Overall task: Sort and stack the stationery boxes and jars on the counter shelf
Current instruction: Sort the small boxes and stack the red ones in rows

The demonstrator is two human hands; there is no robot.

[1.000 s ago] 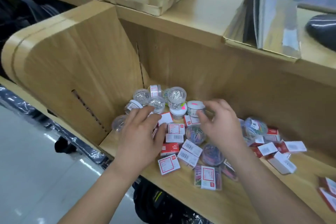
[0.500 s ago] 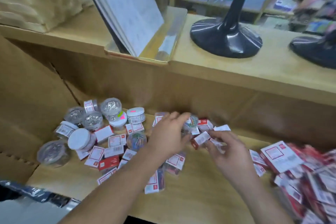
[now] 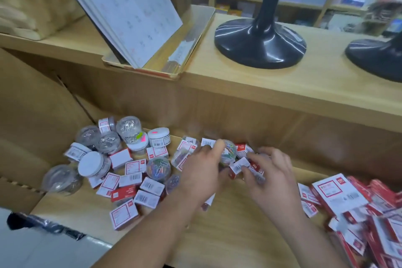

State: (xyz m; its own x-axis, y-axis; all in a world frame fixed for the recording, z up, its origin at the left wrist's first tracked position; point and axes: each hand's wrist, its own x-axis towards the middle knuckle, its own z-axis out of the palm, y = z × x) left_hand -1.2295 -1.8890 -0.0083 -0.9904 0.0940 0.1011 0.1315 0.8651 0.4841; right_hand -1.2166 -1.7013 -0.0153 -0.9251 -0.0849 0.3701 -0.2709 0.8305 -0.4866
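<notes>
We see a wooden shelf (image 3: 228, 235) under the desk (image 3: 261, 85). At nine o'clock on it lie clear jars (image 3: 128, 128) of clips, some tipped; small red-and-white boxes (image 3: 124, 216) are strewn from there to the centre. At three o'clock larger boxes (image 3: 335, 191) sit heaped. On the desk stand a tray (image 3: 195, 35) at eleven o'clock and two black bases (image 3: 260, 43) at one and two.

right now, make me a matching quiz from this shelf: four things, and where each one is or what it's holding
Things: 1 left hand; 2 right hand; 3 black fan base; 4 large red-and-white box.
States: a stands on the counter top; b grips a jar of coloured clips; c lies at the right end of the shelf; d pinches a small barcoded box.
Pairs: 1-b, 2-d, 3-a, 4-c.
</notes>
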